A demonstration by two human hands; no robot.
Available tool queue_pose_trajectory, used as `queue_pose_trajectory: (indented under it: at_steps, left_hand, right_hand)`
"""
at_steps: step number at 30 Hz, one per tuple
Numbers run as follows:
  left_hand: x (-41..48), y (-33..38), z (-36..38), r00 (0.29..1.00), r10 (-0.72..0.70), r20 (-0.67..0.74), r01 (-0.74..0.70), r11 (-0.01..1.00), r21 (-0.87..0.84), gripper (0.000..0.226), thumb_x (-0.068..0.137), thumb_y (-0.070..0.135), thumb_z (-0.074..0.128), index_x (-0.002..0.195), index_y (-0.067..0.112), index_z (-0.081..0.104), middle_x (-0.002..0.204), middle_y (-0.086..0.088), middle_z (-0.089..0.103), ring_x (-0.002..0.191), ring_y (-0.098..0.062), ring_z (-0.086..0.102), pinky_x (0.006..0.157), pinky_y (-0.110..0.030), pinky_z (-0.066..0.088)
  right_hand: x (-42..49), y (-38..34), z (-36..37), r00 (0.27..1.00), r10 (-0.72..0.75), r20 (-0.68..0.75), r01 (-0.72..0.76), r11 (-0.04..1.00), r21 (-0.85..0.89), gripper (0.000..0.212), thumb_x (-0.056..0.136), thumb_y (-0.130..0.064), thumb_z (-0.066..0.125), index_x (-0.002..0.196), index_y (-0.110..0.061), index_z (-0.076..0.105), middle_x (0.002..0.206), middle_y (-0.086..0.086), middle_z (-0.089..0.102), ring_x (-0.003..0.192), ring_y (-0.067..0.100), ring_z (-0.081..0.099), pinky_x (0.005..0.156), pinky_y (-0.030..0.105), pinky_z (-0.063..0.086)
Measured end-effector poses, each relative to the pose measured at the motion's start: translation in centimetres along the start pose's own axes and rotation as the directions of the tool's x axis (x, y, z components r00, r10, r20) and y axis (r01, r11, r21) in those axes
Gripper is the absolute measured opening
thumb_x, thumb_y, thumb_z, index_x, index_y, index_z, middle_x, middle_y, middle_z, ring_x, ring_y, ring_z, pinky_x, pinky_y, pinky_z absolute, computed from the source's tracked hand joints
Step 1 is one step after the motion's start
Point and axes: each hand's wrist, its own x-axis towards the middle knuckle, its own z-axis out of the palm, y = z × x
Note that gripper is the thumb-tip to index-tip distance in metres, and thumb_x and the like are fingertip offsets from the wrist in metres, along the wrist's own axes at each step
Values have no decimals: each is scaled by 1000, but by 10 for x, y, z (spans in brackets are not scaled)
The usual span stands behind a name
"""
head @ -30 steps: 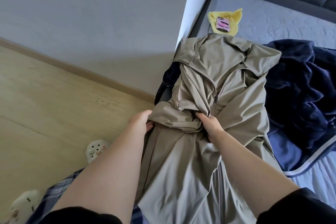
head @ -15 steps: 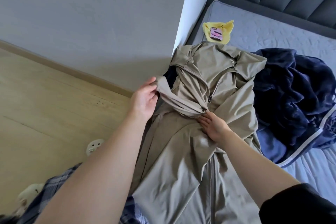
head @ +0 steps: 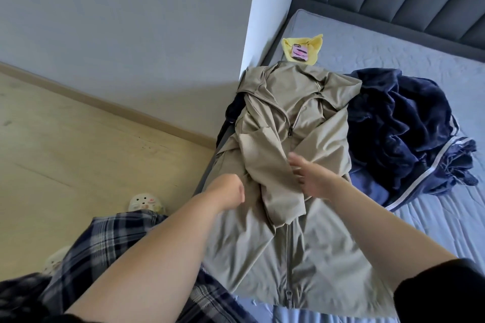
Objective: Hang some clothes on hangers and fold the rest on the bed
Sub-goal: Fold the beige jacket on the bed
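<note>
Jacket lies flat on bed, zip side up, one sleeve folded across the front.
Left hand: fingers curled, at the jacket edge on the floor side; whether they pinch fabric cannot be told. Right hand: blurred, fingers spread wide, over the folded sleeve; contact cannot be told. Navy garment is heaped against the jacket's far side. Yellow cloth beyond the collar carries a pink case; its dark markings are too small to read.
</note>
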Motion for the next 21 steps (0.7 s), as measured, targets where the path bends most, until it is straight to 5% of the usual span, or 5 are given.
queue_pose_trajectory:
  at_steps: [5,9,12,17,21]
  left_hand:
    - [11,-21,7,975,-164,-152,111,944,-310,32,93,11,47,120,18,62,126,-4,60,111,-22,56,89,-28,44]
    - [18,-27,14,985,-124,-124,86,957,-277,40,93,19,54,132,18,53,130,-5,57,112,-23,56,85,-29,45]
    - [22,-25,16,980,-142,-137,89,937,-338,30,92,20,58,122,16,62,123,-5,63,111,-23,58,89,-28,43]
    - [27,-21,17,970,-142,-197,78,951,-300,24,91,27,54,105,16,70,115,-1,66,105,-23,58,78,-24,38]
    - [34,-16,17,956,-180,-230,88,928,-363,25,93,17,50,103,15,72,116,-1,66,110,-24,57,79,-22,36]
  right_hand:
    - [0,-3,26,970,-208,-128,198,976,-89,29,81,16,53,84,-10,66,75,11,67,69,25,64,70,33,56]
    - [-22,-20,-1,958,-228,172,214,972,100,56,80,24,32,44,-13,54,70,7,69,64,23,65,61,27,56]
    - [-39,-21,-28,881,28,472,103,963,-248,62,75,32,21,48,-7,60,91,15,69,86,28,66,82,35,53]
    - [-39,-7,-42,791,606,-82,-139,47,-989,32,96,-1,47,126,-1,59,129,4,60,108,9,61,79,12,45]
    - [-31,-18,-27,936,293,-196,-241,128,-962,19,89,-5,57,99,8,67,69,8,72,61,19,68,55,25,52]
